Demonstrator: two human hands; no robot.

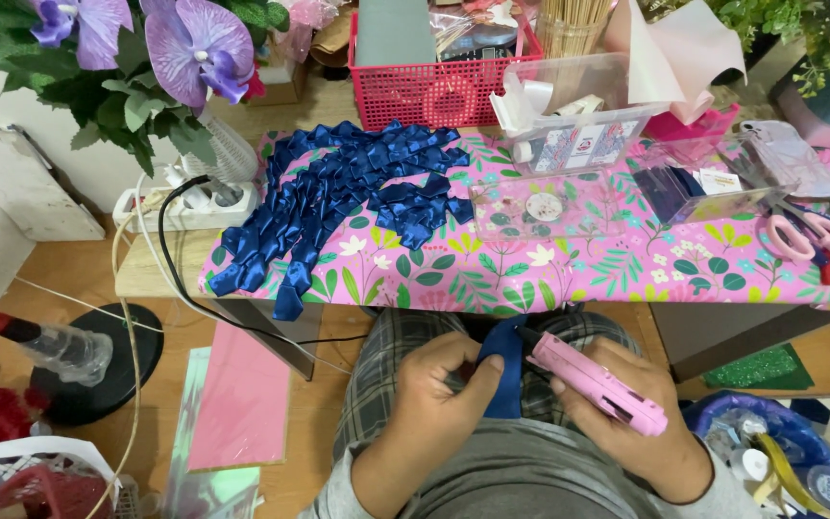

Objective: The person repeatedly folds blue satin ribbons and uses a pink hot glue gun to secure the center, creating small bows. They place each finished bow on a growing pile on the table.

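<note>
My left hand (444, 389) pinches a piece of dark blue satin ribbon (503, 377) over my lap, thumb pressed on its fold. My right hand (631, 413) grips a pink glue gun (596, 383), its black nozzle pointing up-left and touching the ribbon's top edge. A pile of several folded blue ribbon pieces (338, 197) lies on the low table with the pink floral cloth (569, 274), just beyond my knees.
On the table stand a red basket (434, 91), clear plastic boxes (578, 125) and pink scissors (814, 240). A white power strip (180, 202) with a black cable sits at the left edge. A pink sheet (242, 399) lies on the floor; artificial purple flowers (184, 43) hang at top left.
</note>
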